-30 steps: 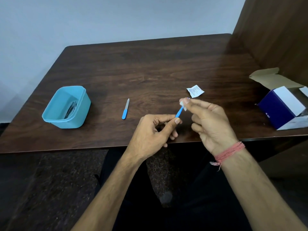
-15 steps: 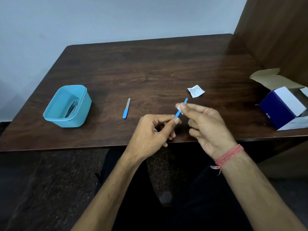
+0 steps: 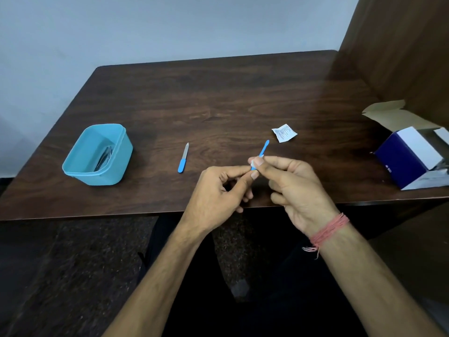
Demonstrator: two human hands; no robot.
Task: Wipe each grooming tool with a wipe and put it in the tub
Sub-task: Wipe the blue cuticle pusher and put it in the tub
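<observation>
Nearest, over the table's front edge, the left hand [image 3: 218, 190] pinches the lower end of a slim blue grooming tool [image 3: 263, 149], fingers curled. Right beside it, the right hand [image 3: 296, 188] pinches a small white wipe [image 3: 252, 163] around the tool's middle. The tool's long axis tilts up and away, free tip pointing far-right. Farther out on the dark wooden table [image 3: 218, 98]: a blue-handled nail file [image 3: 183, 158], a torn wipe sachet [image 3: 284, 133], the teal tub [image 3: 97, 155] at left, an open box [image 3: 410, 156] at right.

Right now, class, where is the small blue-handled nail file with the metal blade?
In the head view, the blue-handled nail file lies flat on the dark wooden table, between the turquoise plastic tub at left and the person's left hand.
</observation>
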